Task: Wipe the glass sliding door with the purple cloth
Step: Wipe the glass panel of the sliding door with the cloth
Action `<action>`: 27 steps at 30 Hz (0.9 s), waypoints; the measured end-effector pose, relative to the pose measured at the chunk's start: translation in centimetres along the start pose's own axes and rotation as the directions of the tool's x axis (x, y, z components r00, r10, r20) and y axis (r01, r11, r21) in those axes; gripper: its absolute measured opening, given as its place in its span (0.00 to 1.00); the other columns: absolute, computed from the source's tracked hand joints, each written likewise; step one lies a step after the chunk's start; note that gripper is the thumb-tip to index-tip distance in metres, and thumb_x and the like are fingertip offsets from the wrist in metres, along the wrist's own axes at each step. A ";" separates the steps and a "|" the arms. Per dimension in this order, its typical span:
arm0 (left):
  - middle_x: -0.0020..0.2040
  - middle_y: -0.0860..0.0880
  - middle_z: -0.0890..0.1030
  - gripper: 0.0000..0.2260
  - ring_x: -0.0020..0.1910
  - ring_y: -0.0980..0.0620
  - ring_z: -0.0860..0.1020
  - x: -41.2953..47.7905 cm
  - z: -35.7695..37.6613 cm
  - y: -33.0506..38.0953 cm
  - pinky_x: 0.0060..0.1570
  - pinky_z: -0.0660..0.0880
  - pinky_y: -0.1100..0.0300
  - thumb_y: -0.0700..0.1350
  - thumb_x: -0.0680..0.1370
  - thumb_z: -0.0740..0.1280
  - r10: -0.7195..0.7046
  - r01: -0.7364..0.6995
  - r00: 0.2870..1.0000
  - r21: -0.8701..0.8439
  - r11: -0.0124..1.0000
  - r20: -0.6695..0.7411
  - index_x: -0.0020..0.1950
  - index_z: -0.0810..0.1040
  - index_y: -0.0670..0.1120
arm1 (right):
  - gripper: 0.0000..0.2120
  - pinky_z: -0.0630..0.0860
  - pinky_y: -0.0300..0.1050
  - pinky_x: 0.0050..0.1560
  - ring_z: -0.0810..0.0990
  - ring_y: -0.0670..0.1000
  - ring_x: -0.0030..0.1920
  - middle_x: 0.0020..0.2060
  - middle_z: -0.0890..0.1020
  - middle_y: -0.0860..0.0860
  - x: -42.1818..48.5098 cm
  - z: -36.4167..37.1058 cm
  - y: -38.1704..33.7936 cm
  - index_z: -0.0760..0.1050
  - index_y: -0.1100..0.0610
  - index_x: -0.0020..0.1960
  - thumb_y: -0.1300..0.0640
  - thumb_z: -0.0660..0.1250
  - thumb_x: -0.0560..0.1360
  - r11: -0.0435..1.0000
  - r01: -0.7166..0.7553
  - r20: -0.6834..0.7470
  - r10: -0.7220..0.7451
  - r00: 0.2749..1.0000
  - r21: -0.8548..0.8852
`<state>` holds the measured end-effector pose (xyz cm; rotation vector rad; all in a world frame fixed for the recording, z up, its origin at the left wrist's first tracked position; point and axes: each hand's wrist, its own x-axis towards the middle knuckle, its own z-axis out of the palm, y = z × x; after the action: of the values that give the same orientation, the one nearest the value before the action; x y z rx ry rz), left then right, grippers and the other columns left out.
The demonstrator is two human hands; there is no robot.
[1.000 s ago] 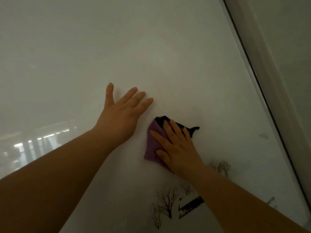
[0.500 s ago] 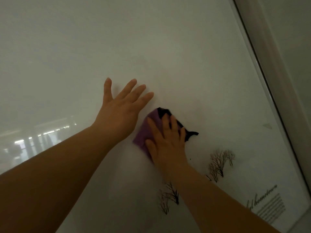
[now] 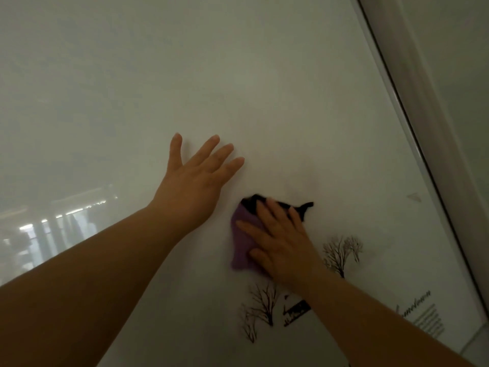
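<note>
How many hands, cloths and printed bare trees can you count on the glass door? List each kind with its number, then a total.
Hands: 2 (left hand, right hand)
Purple cloth: 1
Printed trees: 3 ()
Total: 6

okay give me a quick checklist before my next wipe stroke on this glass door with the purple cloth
1. Purple cloth flat under the right hand: ok, palm and fingers press it to the glass.
2. Left hand clear of the cloth: ok, apart, up and to the left.
3. Left hand braced on the glass door: ok, fingers spread flat.
4. Room toward the door frame: ok, bare glass between.
5. Tree decals beside the hand undamaged: cannot tell.
6. Glass already clean: cannot tell, dim and blurred.
</note>
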<state>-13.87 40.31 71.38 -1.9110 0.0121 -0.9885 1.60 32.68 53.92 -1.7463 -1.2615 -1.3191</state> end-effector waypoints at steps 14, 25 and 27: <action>0.74 0.48 0.62 0.21 0.74 0.47 0.54 2.9 1.4 3.9 0.66 0.42 0.33 0.44 0.78 0.53 0.072 -0.071 0.995 -0.014 0.997 0.063 0.72 0.60 0.54 | 0.28 0.40 0.59 0.72 0.39 0.53 0.75 0.77 0.44 0.51 4.1 -1.3 4.7 0.41 0.39 0.74 0.36 0.37 0.75 0.853 -0.498 -0.045 0.510 0.859 0.160; 0.74 0.50 0.62 0.24 0.74 0.48 0.53 6.4 3.3 8.4 0.67 0.42 0.33 0.43 0.77 0.60 0.164 -0.161 0.985 -0.062 0.985 0.044 0.72 0.60 0.55 | 0.25 0.45 0.58 0.72 0.43 0.52 0.75 0.76 0.47 0.49 -2.5 -0.2 11.3 0.44 0.36 0.73 0.35 0.38 0.77 0.896 -0.432 -0.034 0.437 0.899 0.107; 0.74 0.50 0.61 0.24 0.74 0.49 0.52 6.8 3.4 8.4 0.67 0.40 0.34 0.43 0.77 0.59 0.148 -0.145 0.988 -0.061 0.988 0.042 0.72 0.59 0.55 | 0.28 0.51 0.62 0.71 0.47 0.56 0.75 0.76 0.51 0.54 -1.6 -0.9 14.4 0.49 0.40 0.75 0.36 0.39 0.76 0.842 -0.526 -0.054 0.535 0.843 0.117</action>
<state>-3.96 35.58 68.65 -1.9550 0.1535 -0.8522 14.54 26.18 53.77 -1.7741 -0.6964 -0.9708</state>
